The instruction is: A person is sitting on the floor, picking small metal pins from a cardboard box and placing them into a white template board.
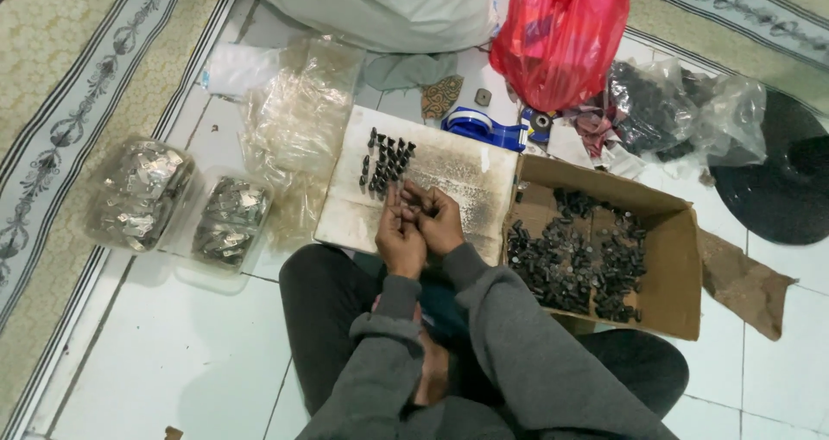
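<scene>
Grey sweatshirt sleeves (518, 354) are filling the bottom of the view, reaching forward over dark trousers (324, 310) as the person is sitting on a white tiled floor (173, 354). Ahead of the knees, a white rectangular foam board (449, 168) is lying flat, and just to its right an open brown cardboard box (673, 267) is holding a heap of small dark cylindrical parts (574, 263). A red plastic bag (561, 34) is sitting beyond the box, with a white cloth sack (380, 8) to its left and a blue tape dispenser (488, 129) between bag and board. Two clear plastic tubs of silvery metal pieces (177, 207) are standing well to the left, beside crumpled clear plastic bags (298, 120). On the board's far left corner, a cluster of small dark parts (386, 162) is standing in rows. Over the board's near edge, the left hand (399, 233) and right hand (439, 220) are meeting, fingers curled and pinching a few small dark pieces (414, 202) between them; exactly how many is too small to tell.
</scene>
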